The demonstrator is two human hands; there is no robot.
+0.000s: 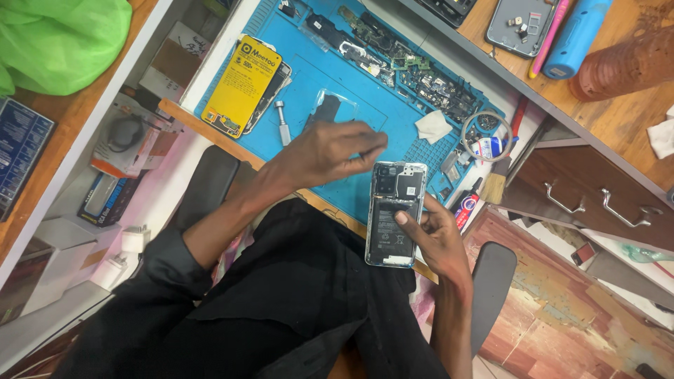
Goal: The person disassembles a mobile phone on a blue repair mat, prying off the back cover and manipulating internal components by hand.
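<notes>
Presently the right hand (439, 238) grips an opened phone (395, 214) past the desk's near edge. Left hand (330, 151), fingers loosely curled and empty, hovers over the blue mat (316, 77).

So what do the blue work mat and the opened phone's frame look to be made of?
Blue work mat: likely silicone or rubber, matte, with moulded ridges and compartments. Opened phone, held by the right hand: its frame looks like bright metal or plated plastic; glossy silver edge, hard to tell.

A blue work mat (330, 77) on the white bench (210, 70) carries a yellow battery (247, 84) and circuit boards (414, 70)
</notes>
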